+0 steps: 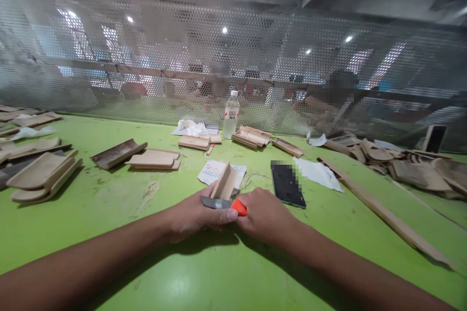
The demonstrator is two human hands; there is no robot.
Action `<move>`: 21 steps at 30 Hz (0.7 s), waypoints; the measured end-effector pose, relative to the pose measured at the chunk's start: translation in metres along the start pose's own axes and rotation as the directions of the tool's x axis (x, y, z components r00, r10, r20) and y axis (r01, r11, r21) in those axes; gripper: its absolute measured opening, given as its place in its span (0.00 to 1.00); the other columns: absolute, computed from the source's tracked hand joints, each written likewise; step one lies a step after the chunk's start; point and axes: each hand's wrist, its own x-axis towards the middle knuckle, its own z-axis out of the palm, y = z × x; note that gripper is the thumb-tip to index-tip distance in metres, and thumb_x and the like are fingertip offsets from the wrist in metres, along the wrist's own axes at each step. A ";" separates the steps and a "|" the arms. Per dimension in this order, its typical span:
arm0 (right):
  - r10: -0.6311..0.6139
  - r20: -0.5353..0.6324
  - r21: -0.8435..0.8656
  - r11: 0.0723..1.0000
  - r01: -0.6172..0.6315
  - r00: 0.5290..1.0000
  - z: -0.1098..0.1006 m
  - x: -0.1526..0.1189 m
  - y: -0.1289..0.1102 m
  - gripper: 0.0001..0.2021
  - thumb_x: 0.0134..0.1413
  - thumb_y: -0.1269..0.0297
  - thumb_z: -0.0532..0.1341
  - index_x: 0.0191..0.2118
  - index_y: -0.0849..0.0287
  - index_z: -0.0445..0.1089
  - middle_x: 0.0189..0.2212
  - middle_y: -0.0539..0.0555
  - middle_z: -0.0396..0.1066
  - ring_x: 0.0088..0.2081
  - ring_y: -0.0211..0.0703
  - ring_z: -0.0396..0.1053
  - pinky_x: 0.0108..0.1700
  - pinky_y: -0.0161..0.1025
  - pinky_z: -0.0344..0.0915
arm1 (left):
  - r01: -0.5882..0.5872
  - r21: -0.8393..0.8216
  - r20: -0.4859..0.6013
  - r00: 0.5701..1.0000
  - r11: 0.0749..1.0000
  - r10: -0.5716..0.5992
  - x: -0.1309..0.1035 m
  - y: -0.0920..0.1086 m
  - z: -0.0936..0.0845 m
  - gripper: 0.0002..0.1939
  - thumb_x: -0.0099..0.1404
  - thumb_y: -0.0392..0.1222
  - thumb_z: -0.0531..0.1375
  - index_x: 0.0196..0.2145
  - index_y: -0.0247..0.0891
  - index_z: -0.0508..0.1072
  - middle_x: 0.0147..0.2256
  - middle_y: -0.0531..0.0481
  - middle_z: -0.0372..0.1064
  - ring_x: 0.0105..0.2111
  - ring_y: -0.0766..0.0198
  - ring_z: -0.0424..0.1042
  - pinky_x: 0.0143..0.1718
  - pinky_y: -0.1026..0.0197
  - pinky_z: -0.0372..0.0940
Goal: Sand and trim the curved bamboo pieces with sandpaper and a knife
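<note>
My left hand [195, 211] is closed round a curved bamboo piece [225, 182], which points up and away from me. My right hand [264, 214] grips the orange handle [239, 207] of a knife. Its grey blade [215, 202] lies across the near end of the bamboo, pointing left, and my left thumb reaches to the handle. Printed abrasive paper [208, 171] lies on the green table just behind the bamboo. To the right of it is a black phone [287, 184].
Bamboo pieces [44, 175] pile up at the left, with others [155, 159] nearer the middle. A water bottle [231, 115] stands before a perforated metal screen [164, 58]. At the right are a long strip [386, 214] and a bamboo heap [419, 170].
</note>
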 end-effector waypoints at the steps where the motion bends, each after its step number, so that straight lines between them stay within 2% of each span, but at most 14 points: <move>1: 0.010 -0.005 -0.012 1.000 -0.010 1.000 0.001 0.000 0.000 0.14 0.60 0.59 0.57 0.31 0.59 0.77 0.26 0.56 0.76 0.25 0.42 0.64 0.27 0.40 0.42 | -0.005 -0.001 -0.002 1.000 1.000 0.005 0.000 0.000 0.000 0.29 0.52 0.49 0.77 0.45 0.39 0.68 0.29 0.55 0.65 0.27 0.69 0.60 0.29 0.64 0.53; 8: 0.057 -0.055 -0.080 0.995 -0.061 0.997 0.002 0.003 -0.003 0.12 0.60 0.62 0.56 0.38 0.59 0.76 0.30 0.59 0.79 0.27 0.47 0.71 0.27 0.41 0.43 | -0.032 -0.069 0.002 0.999 0.997 0.032 0.005 -0.005 0.003 0.26 0.51 0.48 0.78 0.38 0.38 0.68 0.26 0.57 0.59 0.25 0.70 0.54 0.26 0.64 0.49; 17: 0.089 -0.059 -0.104 0.990 -0.095 0.994 0.001 0.006 -0.002 0.11 0.62 0.64 0.56 0.40 0.60 0.76 0.31 0.60 0.79 0.30 0.50 0.75 0.28 0.40 0.52 | -0.077 0.020 -0.039 0.996 0.997 0.078 0.007 -0.008 0.005 0.25 0.56 0.57 0.74 0.28 0.36 0.66 0.23 0.55 0.59 0.23 0.70 0.56 0.26 0.63 0.52; 21: 0.124 -0.080 -0.108 0.985 -0.133 0.989 0.000 0.009 -0.003 0.11 0.63 0.66 0.56 0.42 0.61 0.76 0.33 0.62 0.80 0.31 0.52 0.75 0.29 0.41 0.54 | -0.059 -0.027 -0.077 0.995 0.998 0.057 0.008 -0.011 0.010 0.26 0.60 0.60 0.70 0.29 0.36 0.66 0.24 0.55 0.59 0.22 0.70 0.57 0.25 0.64 0.53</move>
